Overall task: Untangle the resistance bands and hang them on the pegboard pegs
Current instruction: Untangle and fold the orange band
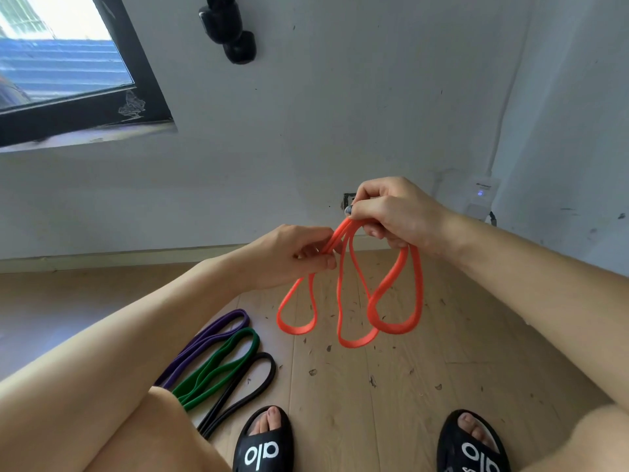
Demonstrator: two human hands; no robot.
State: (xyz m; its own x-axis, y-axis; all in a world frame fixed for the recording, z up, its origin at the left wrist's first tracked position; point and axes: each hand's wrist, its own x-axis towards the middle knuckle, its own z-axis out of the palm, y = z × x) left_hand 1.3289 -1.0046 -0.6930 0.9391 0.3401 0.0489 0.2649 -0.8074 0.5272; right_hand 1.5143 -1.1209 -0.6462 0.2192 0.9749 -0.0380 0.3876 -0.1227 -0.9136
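a: largest first. we list the wood floor, then 3 bands lying on it by our left leg.

b: purple band, green band, black band, side by side.

a: we log the orange band in the air, 3 loops hanging.

b: our right hand clenches its top strands; our left hand pinches strands just beside it.

a: last, 2 black slippers.

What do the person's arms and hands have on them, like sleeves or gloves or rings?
Nothing covers them. The left hand and right hand are bare, with no gloves. Both forearms are bare too, with no sleeves, watch or bracelet showing. I can't see a ring on any finger.
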